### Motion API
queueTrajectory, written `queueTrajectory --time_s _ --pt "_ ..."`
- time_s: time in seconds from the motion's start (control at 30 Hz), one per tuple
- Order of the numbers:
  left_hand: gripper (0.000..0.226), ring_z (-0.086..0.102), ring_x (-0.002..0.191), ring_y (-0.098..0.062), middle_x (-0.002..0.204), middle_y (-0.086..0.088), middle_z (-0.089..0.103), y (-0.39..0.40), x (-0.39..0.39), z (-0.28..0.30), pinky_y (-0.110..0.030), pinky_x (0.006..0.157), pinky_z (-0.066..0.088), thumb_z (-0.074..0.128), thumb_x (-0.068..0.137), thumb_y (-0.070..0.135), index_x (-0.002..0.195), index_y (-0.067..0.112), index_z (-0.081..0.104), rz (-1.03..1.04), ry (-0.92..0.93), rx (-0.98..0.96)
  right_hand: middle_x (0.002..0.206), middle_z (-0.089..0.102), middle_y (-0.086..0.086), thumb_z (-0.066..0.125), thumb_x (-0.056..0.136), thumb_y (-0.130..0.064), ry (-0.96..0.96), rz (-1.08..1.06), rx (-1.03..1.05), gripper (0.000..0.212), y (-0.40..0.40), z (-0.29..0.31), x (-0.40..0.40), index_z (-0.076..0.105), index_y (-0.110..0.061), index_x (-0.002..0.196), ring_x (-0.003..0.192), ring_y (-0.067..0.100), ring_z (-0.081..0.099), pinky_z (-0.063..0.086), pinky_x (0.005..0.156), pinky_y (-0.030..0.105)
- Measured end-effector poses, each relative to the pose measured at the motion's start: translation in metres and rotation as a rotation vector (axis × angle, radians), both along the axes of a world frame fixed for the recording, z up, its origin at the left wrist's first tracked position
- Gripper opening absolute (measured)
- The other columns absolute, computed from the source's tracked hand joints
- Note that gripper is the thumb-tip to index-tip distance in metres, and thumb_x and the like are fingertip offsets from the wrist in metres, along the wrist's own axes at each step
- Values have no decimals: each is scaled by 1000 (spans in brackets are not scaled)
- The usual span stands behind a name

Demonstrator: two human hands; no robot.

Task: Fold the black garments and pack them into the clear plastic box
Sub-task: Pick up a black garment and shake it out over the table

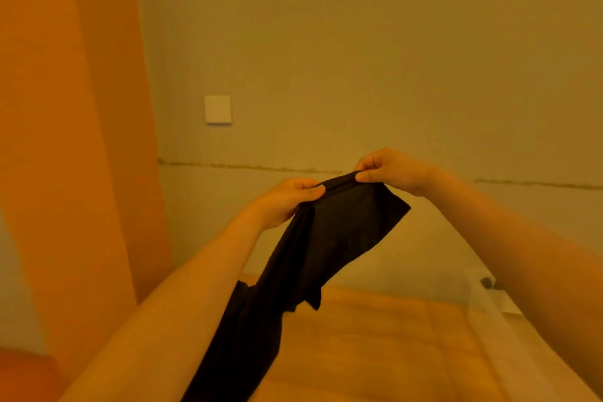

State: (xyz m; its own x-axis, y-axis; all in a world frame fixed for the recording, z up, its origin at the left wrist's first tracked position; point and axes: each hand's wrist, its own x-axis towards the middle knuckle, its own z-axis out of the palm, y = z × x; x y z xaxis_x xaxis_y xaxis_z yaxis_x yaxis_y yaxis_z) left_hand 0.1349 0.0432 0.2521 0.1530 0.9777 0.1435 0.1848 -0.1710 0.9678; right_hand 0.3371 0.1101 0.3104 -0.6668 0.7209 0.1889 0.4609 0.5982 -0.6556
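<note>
A thin black garment (329,238) hangs in the air in front of me, held by its top hem. My left hand (287,201) pinches the hem at its left end. My right hand (391,170) pinches the same hem a little higher, to the right. The cloth drops from both hands down and to the left, past the bottom edge of the frame. At the lower right stands the clear plastic box (489,320), partly hidden by my right forearm; its far wall and rim show faintly.
An orange-lit bed surface (375,352) lies below the garment. An orange curtain (65,140) covers the left side. The plain wall behind carries a white switch plate (218,109). A small dark clip (487,282) sits on the box's far rim.
</note>
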Motion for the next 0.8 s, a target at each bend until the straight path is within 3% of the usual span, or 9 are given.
queueTrajectory --time_s 0.13,0.27,0.37,0.47,0.63,0.8 --pt "20 59 90 -8 94 3 63 3 23 34 -21 84 45 42 98 17 96 12 62 -64 262 -27 78 61 -3 49 95 -10 91 -51 -5 22 1 13 36 62 -19 79 73 9 57 43 63 19" --pt "19 64 77 3 78 13 69 7 35 65 -9 71 47 48 95 16 86 15 64 -62 415 -61 75 58 2 46 96 -14 210 -148 19 24 13 28 73 61 -19 78 68 13 55 43 57 23" --pt "16 67 74 -2 77 7 71 15 35 81 -12 70 51 50 94 12 88 10 64 -34 295 -51 76 60 -3 52 93 -16 129 -199 193 22 27 41 102 61 -22 75 75 14 55 43 65 23" --pt "13 67 67 -5 73 3 71 24 33 95 -16 65 53 51 92 8 88 6 63 13 216 -18 73 59 -3 61 88 -18 -70 -205 266 13 39 54 126 65 -17 75 73 11 53 39 66 21" --pt "7 64 66 -11 73 0 68 42 26 116 -24 67 53 63 87 16 82 15 68 297 481 106 67 58 -2 65 85 -21 -195 -279 325 19 61 77 157 62 -20 66 68 13 53 38 60 25" --pt "7 61 74 -14 79 -1 65 66 19 128 -27 69 49 64 87 22 87 16 69 344 788 110 74 60 2 63 87 -16 -156 -305 283 14 87 91 162 65 -16 72 73 18 56 42 63 27"
